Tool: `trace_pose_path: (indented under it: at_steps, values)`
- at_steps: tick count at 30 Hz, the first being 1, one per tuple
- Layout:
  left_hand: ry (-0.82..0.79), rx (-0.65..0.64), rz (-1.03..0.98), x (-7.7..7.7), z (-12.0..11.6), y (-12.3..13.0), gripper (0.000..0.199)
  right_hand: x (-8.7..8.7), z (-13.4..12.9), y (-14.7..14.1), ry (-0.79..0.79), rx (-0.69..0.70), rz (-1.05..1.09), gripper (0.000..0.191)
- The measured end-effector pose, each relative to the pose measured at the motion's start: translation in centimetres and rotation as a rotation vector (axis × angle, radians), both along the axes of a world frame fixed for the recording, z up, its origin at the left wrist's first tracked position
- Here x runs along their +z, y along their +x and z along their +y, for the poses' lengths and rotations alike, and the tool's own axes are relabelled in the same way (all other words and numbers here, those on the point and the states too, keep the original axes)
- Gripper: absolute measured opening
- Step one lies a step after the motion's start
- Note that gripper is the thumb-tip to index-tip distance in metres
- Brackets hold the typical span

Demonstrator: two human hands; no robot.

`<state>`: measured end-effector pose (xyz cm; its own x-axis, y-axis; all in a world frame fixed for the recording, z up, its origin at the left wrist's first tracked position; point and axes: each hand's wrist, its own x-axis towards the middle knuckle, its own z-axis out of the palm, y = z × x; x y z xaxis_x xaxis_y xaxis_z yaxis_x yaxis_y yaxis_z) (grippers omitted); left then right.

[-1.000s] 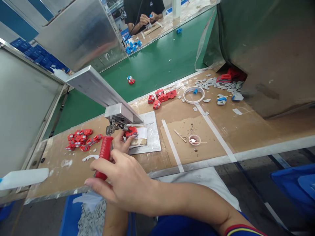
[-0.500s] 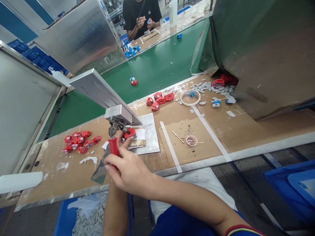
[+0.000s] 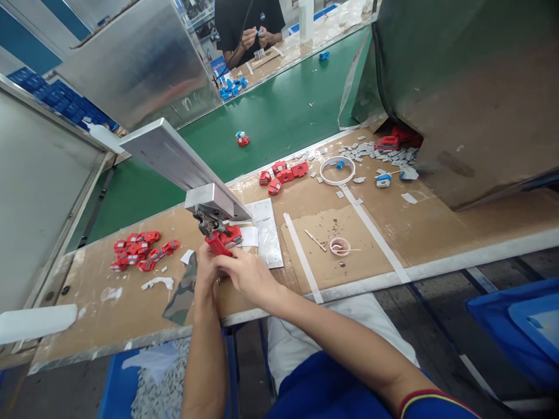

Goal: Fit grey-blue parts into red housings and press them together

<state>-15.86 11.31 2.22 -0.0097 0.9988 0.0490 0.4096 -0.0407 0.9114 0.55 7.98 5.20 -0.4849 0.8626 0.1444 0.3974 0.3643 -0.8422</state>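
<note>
A toggle clamp (image 3: 206, 220) on a metal stand has its red handle (image 3: 217, 244) swung down to the right. Both of my hands meet at this handle. My right hand (image 3: 251, 276) grips its lower end, the fingers partly hidden. Pressed in from the left, my left hand (image 3: 206, 270) is closed about the same handle; most of its fingers are out of sight. Directly beneath the clamp's tip lies a red toy car part (image 3: 232, 234), on a white-wrapped block (image 3: 250, 237) over the metal base plate (image 3: 271, 233).
Red car parts (image 3: 137, 250) lie heaped at the left, more (image 3: 283, 173) behind the stand. A tape roll (image 3: 338, 170), small cup (image 3: 339, 247) and grey chips (image 3: 358, 152) are to the right. A green conveyor (image 3: 279, 110) carries a toy; a co-worker (image 3: 251, 32) sits beyond.
The clamp handle has swung from upright to slanting down right. My left hand has left the red car part and come to the handle. The toy on the conveyor has shifted right.
</note>
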Motion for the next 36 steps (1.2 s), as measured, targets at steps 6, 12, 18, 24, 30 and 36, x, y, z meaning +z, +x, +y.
trace_pose_path:
  at_steps: [6,12,18,24,30,36]
  values:
    - [0.023,0.061,0.021,0.1,0.6,-0.2,0.035,1.6,-1.4,1.9,-0.031,-0.009,-0.026,0.025]
    - [0.1,0.229,0.038,-1.1,-3.4,-0.4,0.037,2.8,-7.1,13.4,-0.218,0.233,0.227,0.019]
    - [0.191,0.323,0.175,-3.7,-9.3,0.6,0.029,-2.8,-1.4,26.0,-0.003,-0.6,-0.031,0.022]
    - [0.111,0.235,0.211,-4.5,-11.7,4.2,0.031,-4.9,12.2,25.1,0.36,-0.411,-0.325,0.04]
    - [0.156,0.148,0.201,-2.5,-12.4,7.3,0.023,-3.1,20.9,18.2,0.229,-0.246,-0.54,0.042]
    - [0.176,0.017,0.127,-1.6,-12.9,9.2,0.016,-2.1,18.7,19.6,0.154,-0.224,-0.414,0.03]
